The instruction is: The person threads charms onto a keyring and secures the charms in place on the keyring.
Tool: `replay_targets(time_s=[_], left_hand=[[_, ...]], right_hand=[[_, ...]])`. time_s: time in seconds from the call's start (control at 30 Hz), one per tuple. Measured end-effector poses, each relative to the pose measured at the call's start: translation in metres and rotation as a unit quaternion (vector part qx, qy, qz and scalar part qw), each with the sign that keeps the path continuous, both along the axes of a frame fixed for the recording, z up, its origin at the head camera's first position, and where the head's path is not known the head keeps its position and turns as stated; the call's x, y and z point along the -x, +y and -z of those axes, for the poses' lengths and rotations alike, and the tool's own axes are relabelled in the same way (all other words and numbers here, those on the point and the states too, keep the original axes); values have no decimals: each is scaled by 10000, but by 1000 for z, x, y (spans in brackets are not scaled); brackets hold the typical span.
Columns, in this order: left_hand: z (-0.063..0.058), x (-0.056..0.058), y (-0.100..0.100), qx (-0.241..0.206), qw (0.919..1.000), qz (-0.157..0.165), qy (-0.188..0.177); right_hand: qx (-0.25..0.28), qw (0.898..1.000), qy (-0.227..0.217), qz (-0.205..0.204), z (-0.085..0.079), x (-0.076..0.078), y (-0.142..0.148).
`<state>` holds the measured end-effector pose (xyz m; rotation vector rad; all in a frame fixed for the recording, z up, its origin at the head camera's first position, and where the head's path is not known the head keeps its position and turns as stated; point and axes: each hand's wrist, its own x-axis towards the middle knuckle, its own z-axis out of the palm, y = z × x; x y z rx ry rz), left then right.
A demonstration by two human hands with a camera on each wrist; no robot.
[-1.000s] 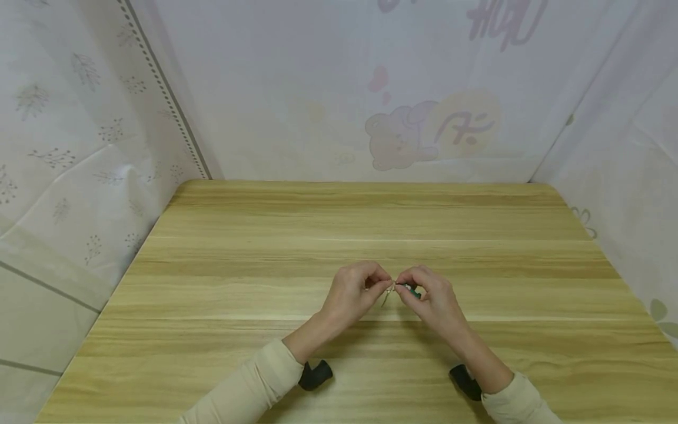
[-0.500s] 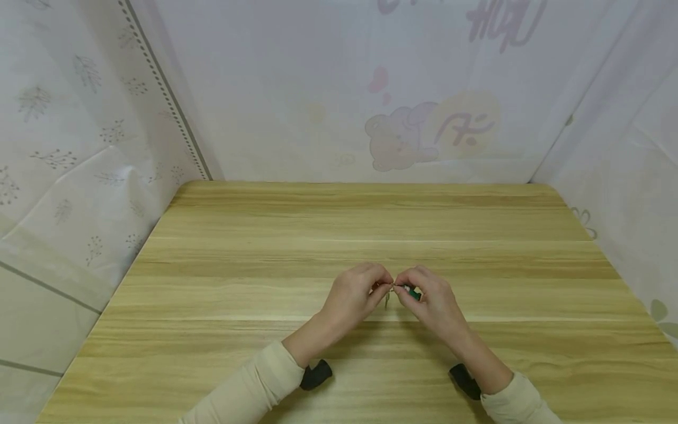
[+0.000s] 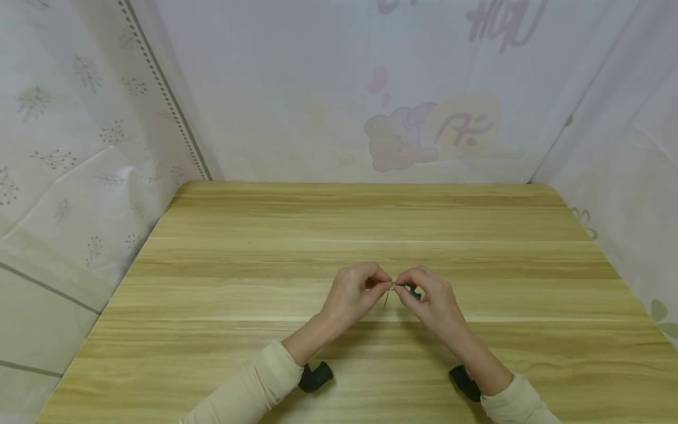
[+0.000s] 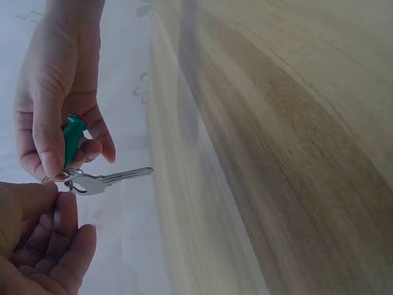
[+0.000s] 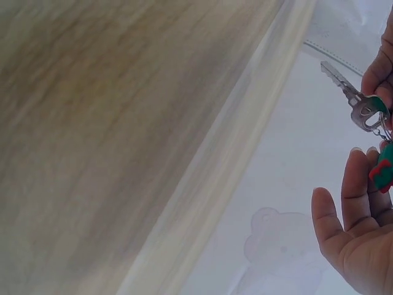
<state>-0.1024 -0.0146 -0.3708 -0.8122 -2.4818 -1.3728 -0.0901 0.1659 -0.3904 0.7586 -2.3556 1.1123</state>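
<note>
A silver key [image 4: 104, 181] hangs from a small metal key ring [image 4: 72, 184] held between the two hands above the table. My left hand [image 3: 349, 295] pinches the ring's edge between thumb and forefinger. My right hand [image 3: 433, 299] pinches the ring from the other side. A green charm with red parts [image 4: 73, 138] lies against the right hand's fingers, joined to the ring by a short chain [image 5: 382, 135]. Seen from the right wrist, the key [image 5: 350, 95] points away from the hands. The fingertips partly hide the ring.
The wood-grain table [image 3: 265, 235] extends around both hands. A black object [image 3: 316, 377] shows beside the left wrist, another black object [image 3: 466, 383] beside the right. Printed pale curtains [image 3: 291, 88] enclose the table's back and sides.
The dangling key has swung and turned slightly, now looking thinner in the head view. The fingertips have shifted a little at the ring; both arms stay almost still.
</note>
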Motion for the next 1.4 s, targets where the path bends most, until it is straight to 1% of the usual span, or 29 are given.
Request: replay_targets(time_s=[0.07, 0.13, 0.23, 0.3, 0.37, 0.43, 0.53, 0.6, 0.7, 0.83, 0.9, 0.93, 0.97, 1.03, 1.17, 1.27, 1.33, 1.4], left_hand=[[0, 0, 0, 137, 9999, 19, 21], [0, 0, 0, 388, 9991, 27, 164], [0, -1, 0, 827, 9950, -3, 567], [0, -2, 0, 1031, 9911, -38, 844], [0, -2, 0, 1149, 9881, -59, 1026], [-1, -3, -1, 1146, 9878, -42, 1051], [-1, -3, -1, 956, 9922, 27, 801], [-1, -2, -1, 704, 9961, 79, 527], [0, -1, -2, 330, 9992, 102, 177], [1, 0, -3, -122, 9996, 108, -227], [1, 0, -3, -211, 9991, 121, -349], [1, 0, -3, -188, 9991, 125, -353], [1, 0, -3, -110, 9993, 122, -326], [1, 0, -3, 121, 9997, 122, -156], [0, -2, -2, 661, 9969, 53, 435], [0, -3, -2, 867, 9925, 27, 857], [0, -3, -3, 906, 9911, 29, 978], [0, -3, -3, 876, 9917, 46, 938]], right_hand=[[-30, 10000, -8, -4, 0, 0, 0], [-88, 10000, -24, 10, 0, 0, 0], [-205, 9998, -20, 23, 0, -1, 0], [-260, 9997, -13, 27, -1, -1, 0], [-293, 9996, 0, 12, -1, -1, -1], [-303, 9995, 11, 9, -2, -2, -1], [-305, 9995, 25, 19, -2, -2, -1], [-310, 9995, 27, 54, -2, -2, -2], [-268, 9996, 14, 97, -3, -2, -2], [-145, 9998, -33, 96, -3, -2, -2], [-111, 9999, -43, 60, -3, -2, -2], [-112, 9999, -42, 41, -3, -2, -2], [-124, 9999, -38, 27, -3, -2, -2], [-173, 9998, -30, 7, -2, -2, -1], [-278, 9996, -12, 2, -2, -2, -2], [-304, 9995, 60, -52, -2, -2, -3], [-304, 9994, 122, -91, -2, -2, -3], [-302, 9994, 157, -113, -2, -2, -3]])
